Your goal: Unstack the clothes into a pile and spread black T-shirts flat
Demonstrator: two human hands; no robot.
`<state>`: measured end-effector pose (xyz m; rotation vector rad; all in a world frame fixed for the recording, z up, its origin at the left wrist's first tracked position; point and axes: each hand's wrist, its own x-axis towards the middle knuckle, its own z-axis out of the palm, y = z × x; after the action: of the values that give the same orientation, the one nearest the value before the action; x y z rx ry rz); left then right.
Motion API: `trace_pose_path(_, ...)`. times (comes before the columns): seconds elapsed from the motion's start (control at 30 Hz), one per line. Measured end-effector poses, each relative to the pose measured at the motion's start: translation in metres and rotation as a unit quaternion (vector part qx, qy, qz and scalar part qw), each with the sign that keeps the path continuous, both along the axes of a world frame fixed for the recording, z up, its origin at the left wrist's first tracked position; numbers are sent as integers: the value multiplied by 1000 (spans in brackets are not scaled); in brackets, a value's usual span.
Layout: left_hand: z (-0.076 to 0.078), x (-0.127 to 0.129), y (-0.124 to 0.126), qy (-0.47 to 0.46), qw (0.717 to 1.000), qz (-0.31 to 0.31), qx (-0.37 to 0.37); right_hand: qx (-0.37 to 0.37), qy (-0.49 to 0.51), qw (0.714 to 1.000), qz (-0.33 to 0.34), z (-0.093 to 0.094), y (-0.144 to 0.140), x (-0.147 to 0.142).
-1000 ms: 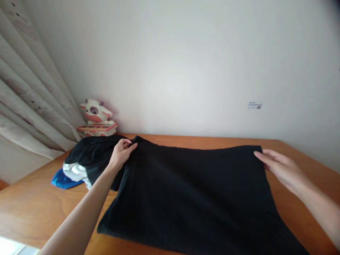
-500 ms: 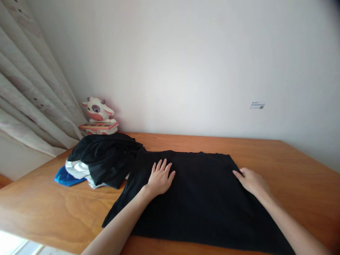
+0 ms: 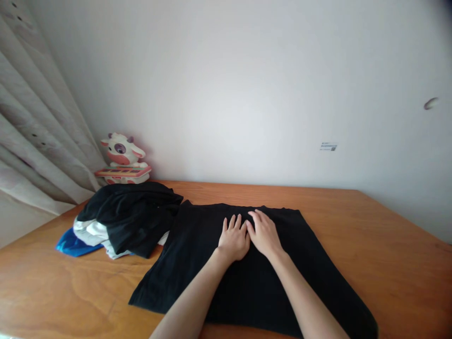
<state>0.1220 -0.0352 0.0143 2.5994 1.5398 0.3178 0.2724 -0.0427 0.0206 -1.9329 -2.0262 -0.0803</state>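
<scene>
A black garment (image 3: 197, 268) lies spread flat on the wooden table (image 3: 388, 245). My left hand (image 3: 233, 239) rests palm down on its upper middle, fingers slightly apart. My right hand (image 3: 264, 233) lies flat right beside it, the two hands touching side by side. Neither hand grips the cloth. Both forearms reach in from the bottom edge across the garment.
A pile of clothes (image 3: 120, 221), black on top with white and blue beneath, sits at the left of the garment. A cow toy (image 3: 122, 157) stands against the wall behind it. Curtains (image 3: 31, 132) hang at the far left.
Both hands let go of the garment's far corners, laid it flat, then slid inward over the cloth until they met at the middle.
</scene>
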Motion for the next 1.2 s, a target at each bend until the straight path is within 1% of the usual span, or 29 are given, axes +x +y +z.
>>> trace_pose_path(0.03,-3,1,0,-14,1000,-7,2,-17,8,1000,4,-7,1,-8)
trace_pose_path(0.1,-6,-6,3,-41,999,-27,0,-52,18,999,5,-18,0,-10)
trace_pose_path(0.2,-5,-29,12,-65,995,-69,-7,-90,18,996,-10,-24,-4,8)
trace_pose_path(0.27,-3,-46,20,-63,995,-77,-5,-106,11,994,-31,-22,-5,24)
trace_pose_path(0.33,-3,-63,26,-46,998,-51,2,-117,3,992,-53,-20,-7,37)
trace_pose_path(0.43,-5,-90,32,-12,1000,15,17,-123,-5,990,-72,-19,-9,52)
trace_pose_path(0.53,-9,-121,35,16,997,67,29,-123,-9,989,-77,-22,-11,60)
trace_pose_path(0.63,-16,-148,37,24,992,121,28,-115,-10,991,-70,-25,-12,65)
trace_pose_path(0.67,-18,-155,38,24,991,132,26,-109,-10,992,-67,-26,-12,66)
trace_pose_path(0.73,-21,-165,38,23,991,131,25,-96,-7,994,-56,-27,-13,70)
trace_pose_path(0.83,-22,-168,38,17,993,117,31,-79,12,996,-27,-28,-15,79)
trace_pose_path(0.9,-19,-166,36,9,992,121,38,-65,29,997,-8,-29,-15,85)
trace_pose_path(1.03,-5,-156,24,10,989,128,69,-7,51,999,-6,-34,-15,91)
trace_pose_path(1.13,6,-143,11,31,988,110,103,23,53,998,-9,-37,-14,91)
trace_pose_path(1.2,8,-132,3,39,989,97,101,28,53,998,-3,-37,-14,90)
